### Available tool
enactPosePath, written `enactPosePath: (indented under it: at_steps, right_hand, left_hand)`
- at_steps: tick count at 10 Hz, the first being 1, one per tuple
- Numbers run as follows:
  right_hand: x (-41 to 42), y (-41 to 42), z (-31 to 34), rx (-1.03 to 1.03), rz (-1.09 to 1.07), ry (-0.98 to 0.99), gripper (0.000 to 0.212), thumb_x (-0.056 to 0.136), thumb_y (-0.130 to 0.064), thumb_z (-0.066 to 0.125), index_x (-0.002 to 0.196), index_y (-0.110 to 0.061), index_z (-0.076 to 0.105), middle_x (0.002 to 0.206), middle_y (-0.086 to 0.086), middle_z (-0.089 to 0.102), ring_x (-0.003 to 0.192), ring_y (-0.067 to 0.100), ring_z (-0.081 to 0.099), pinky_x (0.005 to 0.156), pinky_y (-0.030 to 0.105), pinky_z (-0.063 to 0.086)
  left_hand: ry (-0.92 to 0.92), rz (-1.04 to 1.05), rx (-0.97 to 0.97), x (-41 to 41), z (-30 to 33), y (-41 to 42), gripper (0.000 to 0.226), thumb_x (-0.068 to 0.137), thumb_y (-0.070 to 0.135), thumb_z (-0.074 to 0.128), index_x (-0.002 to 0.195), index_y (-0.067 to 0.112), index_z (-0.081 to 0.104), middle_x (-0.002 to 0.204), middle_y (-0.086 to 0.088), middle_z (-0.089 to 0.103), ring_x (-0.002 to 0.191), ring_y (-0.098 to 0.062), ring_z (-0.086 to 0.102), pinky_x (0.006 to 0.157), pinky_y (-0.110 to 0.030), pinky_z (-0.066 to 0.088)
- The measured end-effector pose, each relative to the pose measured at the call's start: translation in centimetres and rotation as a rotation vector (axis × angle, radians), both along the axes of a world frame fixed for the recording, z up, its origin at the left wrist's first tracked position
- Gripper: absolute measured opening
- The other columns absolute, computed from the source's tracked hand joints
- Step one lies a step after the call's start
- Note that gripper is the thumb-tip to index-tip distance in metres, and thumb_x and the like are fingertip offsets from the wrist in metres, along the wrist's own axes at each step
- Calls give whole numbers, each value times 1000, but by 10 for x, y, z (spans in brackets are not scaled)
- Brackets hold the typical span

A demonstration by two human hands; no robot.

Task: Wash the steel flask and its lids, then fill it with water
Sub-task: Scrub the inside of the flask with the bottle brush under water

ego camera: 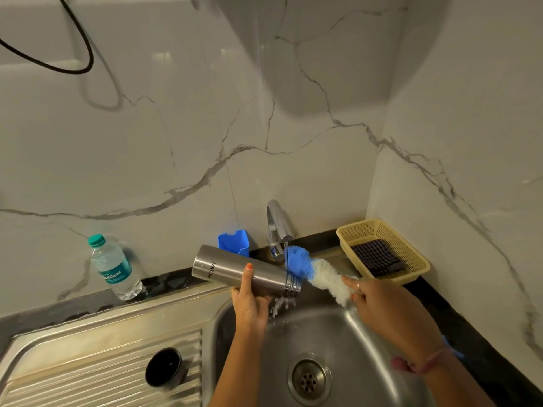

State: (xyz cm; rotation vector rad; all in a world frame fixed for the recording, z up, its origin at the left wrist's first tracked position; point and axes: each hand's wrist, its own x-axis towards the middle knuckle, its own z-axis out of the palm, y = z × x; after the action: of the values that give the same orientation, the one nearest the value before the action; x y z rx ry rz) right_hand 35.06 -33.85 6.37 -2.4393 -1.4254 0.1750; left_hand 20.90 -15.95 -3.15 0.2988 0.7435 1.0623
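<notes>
Marble walls close in behind and right of the sink (338, 327). Over the basin, the left hand (249, 304) grips the flask (235, 268) tilted, mouth spilling water; the right hand (379, 304) grips a brush (314, 271) beside that mouth. A lid (163, 367) sits on the drainboard, well apart.

plastic water bottle (115, 267), blue holder (234, 241), yellow basket (411, 254) holding checked cloth (377, 257)

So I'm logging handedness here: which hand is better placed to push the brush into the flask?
The right hand. It already grips the bottle brush, whose blue tip sits at the flask's open mouth. The left hand is busy holding the flask tilted over the sink.
</notes>
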Motion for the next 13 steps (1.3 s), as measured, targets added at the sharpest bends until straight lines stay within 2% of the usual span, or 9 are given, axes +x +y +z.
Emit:
enactPosePath:
  at_steps: [2,3,4,5,7,8,10,11,13]
  right_hand:
    - [6,-7,-6,78,18,22,40,100,-32,40,138,-45,40,64,-17,45,55,-5,39,59,10,41]
    - [10,-9,-11,152,7,-71,38,98,-32,41,132,-47,44,73,-12,57,63,1,50,64,14,44]
    - [-2,-4,-5,-24,14,-13,32,99,-31,36,124,-27,56,88,-4,60,78,16,58,69,28,47]
    - [-1,-8,-5,18,14,-3,40,102,-35,35,140,-32,45,84,-14,58,71,-1,48,67,13,37]
    - [3,-17,-1,76,38,119,39,98,-33,48,136,-35,50,62,-18,47,56,-3,49,59,13,45]
    - [0,-12,1,47,19,71,34,99,-32,38,129,-28,55,85,-6,66,74,12,62,71,29,52]
    - [-1,-7,-11,-31,-43,45,37,99,-36,38,131,-28,55,101,-5,68,87,9,62,80,21,48]
    - [11,-17,2,2,22,89,36,99,-33,39,131,-30,55,84,-8,64,78,11,61,76,26,51]
    - [33,-1,-4,-38,38,389,37,95,-16,54,129,-28,58,73,-6,71,66,-2,63,66,14,47]
  left_hand:
    - [-20,-5,46,-4,5,-2,69,84,21,68,145,26,36,132,-14,59,121,-35,57,96,-62,47]
    - [1,14,-8,-4,8,-4,75,80,22,70,146,22,35,132,-17,59,117,-36,60,95,-57,50]
    - [-10,14,-24,-1,6,-8,71,87,19,68,148,20,33,128,-17,62,110,-34,65,86,-49,55]
    - [-25,2,7,-2,6,-2,77,83,18,70,149,22,31,133,-17,60,115,-35,63,88,-51,54]
    - [1,7,11,0,0,4,75,88,9,67,150,25,28,136,-14,55,118,-34,58,99,-54,48]
    - [-2,-8,2,4,0,0,76,87,9,68,150,26,28,136,-14,55,118,-34,58,90,-50,52]
    - [5,-60,41,7,-3,-1,79,82,8,71,149,22,29,131,-15,58,118,-34,59,102,-53,46]
    - [14,-50,57,6,-3,5,71,87,6,66,147,19,31,133,-15,56,120,-35,57,104,-57,44]
    - [-64,-109,36,-2,2,0,66,81,11,64,140,16,36,125,-18,59,113,-36,59,85,-50,51]
